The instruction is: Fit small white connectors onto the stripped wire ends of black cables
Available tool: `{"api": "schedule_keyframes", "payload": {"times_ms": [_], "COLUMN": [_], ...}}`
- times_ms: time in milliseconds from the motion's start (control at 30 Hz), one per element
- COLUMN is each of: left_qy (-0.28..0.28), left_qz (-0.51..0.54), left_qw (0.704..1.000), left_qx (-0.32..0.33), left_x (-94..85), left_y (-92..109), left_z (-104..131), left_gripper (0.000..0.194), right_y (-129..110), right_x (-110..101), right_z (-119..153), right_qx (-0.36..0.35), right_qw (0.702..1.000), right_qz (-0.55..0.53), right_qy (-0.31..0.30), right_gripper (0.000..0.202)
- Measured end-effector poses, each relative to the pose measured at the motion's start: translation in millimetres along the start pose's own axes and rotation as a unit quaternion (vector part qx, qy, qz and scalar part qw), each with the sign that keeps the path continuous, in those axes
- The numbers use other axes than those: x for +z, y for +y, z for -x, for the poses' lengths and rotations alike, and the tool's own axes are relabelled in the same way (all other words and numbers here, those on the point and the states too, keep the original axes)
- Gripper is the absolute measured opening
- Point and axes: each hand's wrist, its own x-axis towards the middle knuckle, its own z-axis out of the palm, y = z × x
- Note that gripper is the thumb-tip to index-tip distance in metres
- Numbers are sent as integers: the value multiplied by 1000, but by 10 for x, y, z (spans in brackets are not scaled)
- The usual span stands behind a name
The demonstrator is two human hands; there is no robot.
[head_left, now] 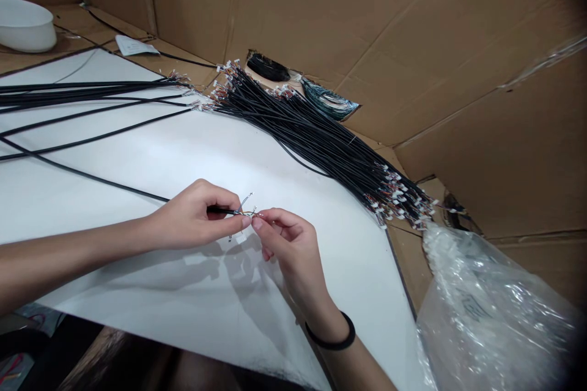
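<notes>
A black cable runs in from the left over the white board to my left hand. That hand pinches it near its end, where thin coloured wires fan out past the black sheath. With thumb and forefinger together, my right hand grips the tip of one of these wires; its other fingers are curled. A small white connector shows just below the fingertips, and I cannot make out whether it is joined to a wire. A black band circles my right wrist.
A thick bundle of black cables with white connectors lies behind my hands. More cables stretch along the left of the white board. Cardboard walls enclose the back; a clear plastic bag sits right, a white bowl far left.
</notes>
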Motion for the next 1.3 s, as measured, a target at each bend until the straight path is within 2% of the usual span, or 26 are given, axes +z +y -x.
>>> {"api": "schedule_keyframes", "payload": {"times_ms": [467, 667, 900, 1067, 1300], "left_qy": [29, 34, 16, 8, 27], "left_qz": [6, 26, 82, 105, 90], "left_qw": [999, 999, 996, 994, 995], "left_qx": [-21, -22, -37, -38, -36], "left_x": [-9, -19, -27, -16, -4], "left_y": [-3, 27, -9, 2, -5], "left_z": [-14, -11, -22, -29, -15], "left_gripper": [32, 25, 29, 20, 8], "right_y": [-5, -40, -39, -31, -19], "right_x": [27, 32, 23, 26, 54], "right_z": [4, 33, 33, 30, 26], "right_qx": [27, 15, 13, 17, 39], "right_qw": [999, 1000, 1000, 1000, 999], "right_qz": [-16, -5, 9, 0, -26], "right_qy": [-25, -19, -13, -11, 2], "right_gripper": [20, 16, 15, 14, 15]}}
